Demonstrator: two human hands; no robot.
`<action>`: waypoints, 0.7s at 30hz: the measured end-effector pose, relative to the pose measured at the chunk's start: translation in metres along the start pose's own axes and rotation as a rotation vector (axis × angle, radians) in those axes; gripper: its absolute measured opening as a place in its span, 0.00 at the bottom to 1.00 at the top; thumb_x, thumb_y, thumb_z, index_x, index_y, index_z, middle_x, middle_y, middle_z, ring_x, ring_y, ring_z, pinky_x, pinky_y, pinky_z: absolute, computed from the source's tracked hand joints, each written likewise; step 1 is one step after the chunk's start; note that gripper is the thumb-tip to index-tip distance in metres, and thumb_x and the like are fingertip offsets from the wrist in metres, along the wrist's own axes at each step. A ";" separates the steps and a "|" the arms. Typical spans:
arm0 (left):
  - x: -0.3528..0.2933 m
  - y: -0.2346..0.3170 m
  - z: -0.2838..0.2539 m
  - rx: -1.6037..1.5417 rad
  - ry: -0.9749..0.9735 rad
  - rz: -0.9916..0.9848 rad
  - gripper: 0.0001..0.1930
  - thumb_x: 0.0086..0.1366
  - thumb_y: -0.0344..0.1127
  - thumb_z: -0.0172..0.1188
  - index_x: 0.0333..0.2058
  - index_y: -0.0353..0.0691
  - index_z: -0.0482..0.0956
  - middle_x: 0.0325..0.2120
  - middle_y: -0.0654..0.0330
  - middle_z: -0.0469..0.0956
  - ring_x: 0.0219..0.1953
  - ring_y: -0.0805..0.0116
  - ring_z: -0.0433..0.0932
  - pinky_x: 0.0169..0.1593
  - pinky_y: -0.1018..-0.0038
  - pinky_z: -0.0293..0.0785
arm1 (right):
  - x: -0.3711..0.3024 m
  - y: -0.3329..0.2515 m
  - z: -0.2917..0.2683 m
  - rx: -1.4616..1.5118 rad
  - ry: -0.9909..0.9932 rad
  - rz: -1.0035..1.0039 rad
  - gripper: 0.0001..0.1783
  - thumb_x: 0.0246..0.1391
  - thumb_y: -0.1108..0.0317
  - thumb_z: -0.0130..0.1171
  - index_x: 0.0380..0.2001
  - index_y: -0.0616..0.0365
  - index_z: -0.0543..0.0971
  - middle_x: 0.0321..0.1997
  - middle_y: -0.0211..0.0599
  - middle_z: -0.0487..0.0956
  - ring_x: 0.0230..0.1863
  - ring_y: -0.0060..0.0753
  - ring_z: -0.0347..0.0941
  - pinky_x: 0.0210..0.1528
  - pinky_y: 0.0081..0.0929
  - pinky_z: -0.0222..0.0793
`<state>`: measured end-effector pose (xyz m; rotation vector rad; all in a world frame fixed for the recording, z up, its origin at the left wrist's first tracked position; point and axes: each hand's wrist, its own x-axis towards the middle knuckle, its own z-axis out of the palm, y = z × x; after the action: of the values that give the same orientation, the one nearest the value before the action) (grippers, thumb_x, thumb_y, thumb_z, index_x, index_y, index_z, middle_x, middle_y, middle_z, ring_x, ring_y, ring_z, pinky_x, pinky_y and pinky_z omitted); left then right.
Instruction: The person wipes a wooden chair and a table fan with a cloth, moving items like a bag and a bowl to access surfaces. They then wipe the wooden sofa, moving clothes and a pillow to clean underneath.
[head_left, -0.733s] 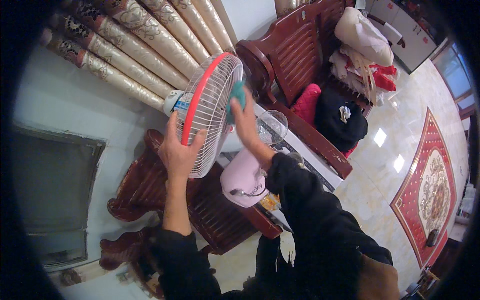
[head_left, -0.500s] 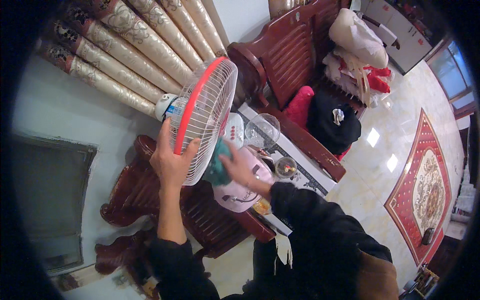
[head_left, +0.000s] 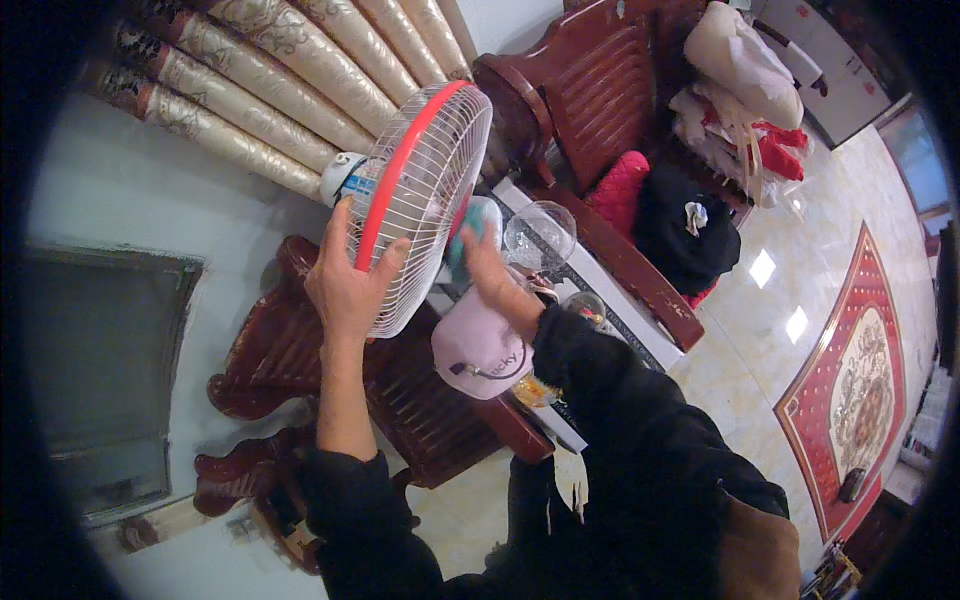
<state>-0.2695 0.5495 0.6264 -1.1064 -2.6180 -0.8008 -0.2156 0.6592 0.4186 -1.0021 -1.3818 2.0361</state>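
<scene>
A fan with a white wire guard and a red rim (head_left: 402, 155) stands tilted beside the curtain. My left hand (head_left: 345, 285) is closed around the guard's lower edge, thumb on the front and fingers behind the rim. My right hand (head_left: 490, 275) holds a teal cloth (head_left: 460, 258) close against the front of the guard; exact contact is hard to make out. Behind that hand, the fan's white base (head_left: 488, 215) is mostly hidden. Just below my right wrist lies a pale pink cap (head_left: 478, 345).
A clear plastic bowl (head_left: 540, 238) and a small clear container (head_left: 585, 308) sit by a long white box (head_left: 640, 340). Around them is a dark red wooden bench (head_left: 590, 90) with clothes (head_left: 685, 235) on it. Patterned curtains (head_left: 270, 70) hang behind. A red rug (head_left: 850, 400) lies at right.
My right hand has moved up along the fan's front with the cloth. My left hand keeps its grip on the rim. The whole view has shifted slightly.
</scene>
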 end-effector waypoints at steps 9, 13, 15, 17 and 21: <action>0.004 0.008 0.000 0.053 -0.013 -0.041 0.42 0.53 0.60 0.67 0.61 0.40 0.68 0.48 0.43 0.78 0.48 0.44 0.79 0.50 0.57 0.73 | -0.162 -0.041 0.017 0.354 -0.615 0.269 0.22 0.66 0.59 0.53 0.58 0.59 0.65 0.47 0.37 0.74 0.49 0.29 0.70 0.52 0.30 0.69; 0.000 -0.019 0.014 0.089 0.006 -0.058 0.42 0.55 0.63 0.65 0.61 0.43 0.68 0.45 0.43 0.80 0.46 0.45 0.80 0.48 0.57 0.74 | -0.200 -0.070 -0.049 0.245 -0.792 0.077 0.26 0.62 0.59 0.58 0.59 0.58 0.66 0.43 0.37 0.77 0.44 0.27 0.73 0.49 0.30 0.71; 0.001 0.004 0.001 0.132 -0.055 -0.073 0.42 0.56 0.64 0.63 0.61 0.41 0.68 0.49 0.42 0.78 0.50 0.44 0.77 0.51 0.57 0.72 | -0.233 -0.071 -0.091 0.155 -0.776 0.218 0.29 0.60 0.55 0.60 0.58 0.58 0.67 0.46 0.37 0.75 0.48 0.28 0.72 0.51 0.31 0.70; 0.002 0.006 0.009 0.139 -0.059 -0.028 0.41 0.57 0.64 0.62 0.61 0.39 0.67 0.51 0.42 0.76 0.53 0.43 0.75 0.54 0.58 0.70 | -0.271 -0.038 -0.131 0.133 -0.713 0.412 0.31 0.59 0.51 0.61 0.58 0.57 0.66 0.51 0.38 0.72 0.53 0.29 0.69 0.54 0.31 0.69; 0.009 -0.025 0.009 -0.117 -0.081 0.086 0.40 0.60 0.61 0.60 0.61 0.34 0.66 0.53 0.41 0.74 0.55 0.42 0.73 0.56 0.58 0.68 | -0.366 -0.003 -0.168 -0.023 -0.580 0.604 0.39 0.52 0.48 0.67 0.59 0.60 0.64 0.51 0.41 0.71 0.53 0.34 0.70 0.54 0.34 0.69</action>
<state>-0.2934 0.5448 0.6120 -1.2993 -2.5964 -0.9185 0.1423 0.4915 0.4946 -0.9568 -1.4907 2.9408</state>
